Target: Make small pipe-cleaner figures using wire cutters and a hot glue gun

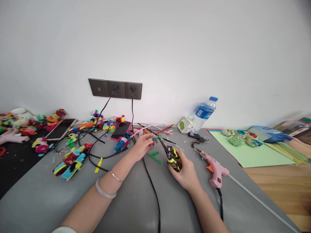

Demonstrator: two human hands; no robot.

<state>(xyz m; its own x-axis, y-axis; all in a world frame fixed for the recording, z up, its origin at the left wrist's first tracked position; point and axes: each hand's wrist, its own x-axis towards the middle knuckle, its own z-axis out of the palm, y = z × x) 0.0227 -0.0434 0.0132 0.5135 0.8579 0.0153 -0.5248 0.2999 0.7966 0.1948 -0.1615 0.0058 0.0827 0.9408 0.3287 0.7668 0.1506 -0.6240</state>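
Note:
In the middle of the grey table, my right hand is wrapped round the black and yellow handles of a pair of pliers. Their narrow jaws point up and to the left, close to my left fingertips. My left hand is pinched on a small green piece of pipe cleaner, right by the jaw tips. Whether the jaws touch the piece I cannot tell. Green pipe cleaner offcuts lie on the table just below my left fingers.
A pink glue gun lies at right beside a car key. Behind are a tilted water bottle, a small box and loose pipe cleaners. Black cables cross the table. Colourful pipe cleaner figures and phones lie left.

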